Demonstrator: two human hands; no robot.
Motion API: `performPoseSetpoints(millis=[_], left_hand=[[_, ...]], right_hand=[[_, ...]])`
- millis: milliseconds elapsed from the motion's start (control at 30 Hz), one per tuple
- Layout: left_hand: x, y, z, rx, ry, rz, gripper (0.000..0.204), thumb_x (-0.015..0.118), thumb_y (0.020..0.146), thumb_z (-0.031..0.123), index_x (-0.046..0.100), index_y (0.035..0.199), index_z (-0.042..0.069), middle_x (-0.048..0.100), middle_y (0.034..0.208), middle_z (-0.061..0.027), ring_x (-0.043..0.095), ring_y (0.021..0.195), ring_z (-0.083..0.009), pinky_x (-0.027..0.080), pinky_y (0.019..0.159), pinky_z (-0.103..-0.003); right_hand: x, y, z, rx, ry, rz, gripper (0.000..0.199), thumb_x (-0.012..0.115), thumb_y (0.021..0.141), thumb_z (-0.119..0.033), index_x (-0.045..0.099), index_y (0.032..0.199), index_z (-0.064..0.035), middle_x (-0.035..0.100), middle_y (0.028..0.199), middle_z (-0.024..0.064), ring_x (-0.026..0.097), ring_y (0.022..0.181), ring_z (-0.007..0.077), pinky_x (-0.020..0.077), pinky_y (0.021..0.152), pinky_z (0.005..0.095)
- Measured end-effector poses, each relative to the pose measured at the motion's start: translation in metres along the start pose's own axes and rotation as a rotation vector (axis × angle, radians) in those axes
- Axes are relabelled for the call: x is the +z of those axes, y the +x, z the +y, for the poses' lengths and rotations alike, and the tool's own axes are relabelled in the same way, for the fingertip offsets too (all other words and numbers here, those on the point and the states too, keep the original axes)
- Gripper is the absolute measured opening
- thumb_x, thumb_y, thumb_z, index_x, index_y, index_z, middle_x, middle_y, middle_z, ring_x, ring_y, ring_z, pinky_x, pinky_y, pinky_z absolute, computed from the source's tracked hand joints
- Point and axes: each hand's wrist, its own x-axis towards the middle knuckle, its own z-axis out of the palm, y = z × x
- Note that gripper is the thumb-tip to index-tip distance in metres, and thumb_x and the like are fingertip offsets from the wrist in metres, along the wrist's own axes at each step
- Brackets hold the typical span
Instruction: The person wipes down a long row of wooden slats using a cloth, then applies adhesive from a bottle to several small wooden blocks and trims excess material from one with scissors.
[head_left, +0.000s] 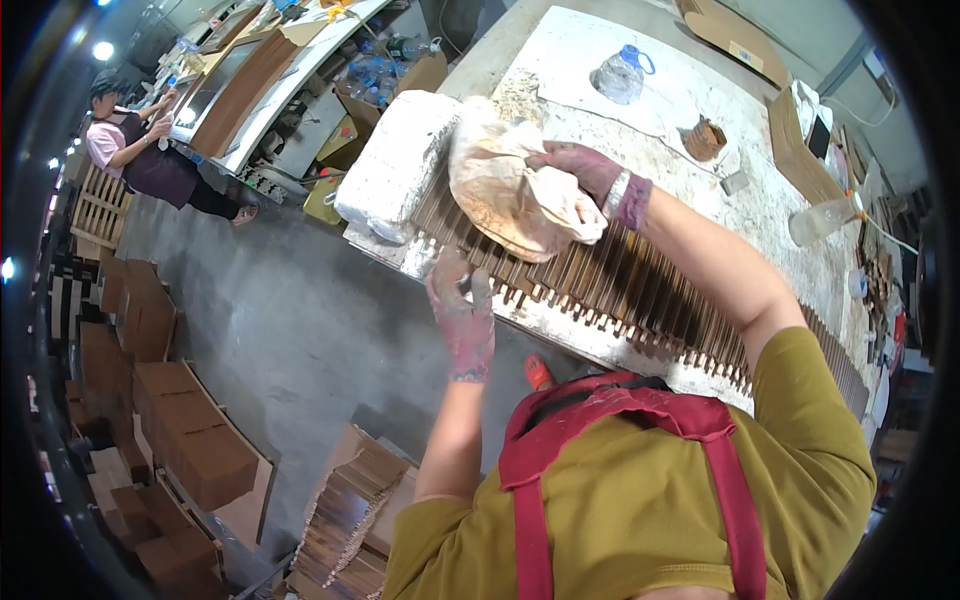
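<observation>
My right hand, in a stained purplish glove, grips a crumpled off-white cloth with brownish smears. The cloth lies over a long row of brown wooden strips, set side by side along the table's near edge. My left hand, gloved and stained too, is just off the left end of that row. Its thumb and fingers are bent and apart, with nothing visible between them. A white wrapped block sits at the left end of the strips.
On the table stand a clear jug with a blue cap, a brown-stained container and a clear bottle. Brown stacks fill the floor at the lower left. Another person works at a far bench.
</observation>
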Motion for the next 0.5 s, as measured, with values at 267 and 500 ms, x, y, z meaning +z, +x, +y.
performPoseSetpoints(millis=[267, 500], left_hand=[[0.016, 0.044, 0.076, -0.535, -1.321, -0.126, 0.038, 0.051, 0.096, 0.013, 0.042, 0.132, 0.001, 0.05, 0.127, -0.0111, 0.051, 0.116, -0.0194, 0.042, 0.1, -0.033], [0.027, 0.042, 0.067, -0.43, -0.926, -0.183, 0.047, 0.054, 0.096, 0.022, 0.04, 0.135, -0.001, 0.049, 0.13, -0.0115, 0.047, 0.118, -0.0199, 0.037, 0.102, -0.032]], right_hand=[[0.032, -0.052, 0.008, -0.108, -0.059, -0.167, 0.04, 0.062, 0.091, -0.021, 0.05, 0.122, 0.0001, 0.064, 0.104, 0.0053, 0.065, 0.083, 0.0116, 0.0545, 0.069, 0.0242], [-0.005, -0.071, 0.037, -0.191, -0.059, 0.035, 0.056, 0.077, 0.078, -0.017, 0.052, 0.125, -0.0002, 0.064, 0.113, 0.0106, 0.064, 0.098, 0.0177, 0.0533, 0.085, 0.0329]])
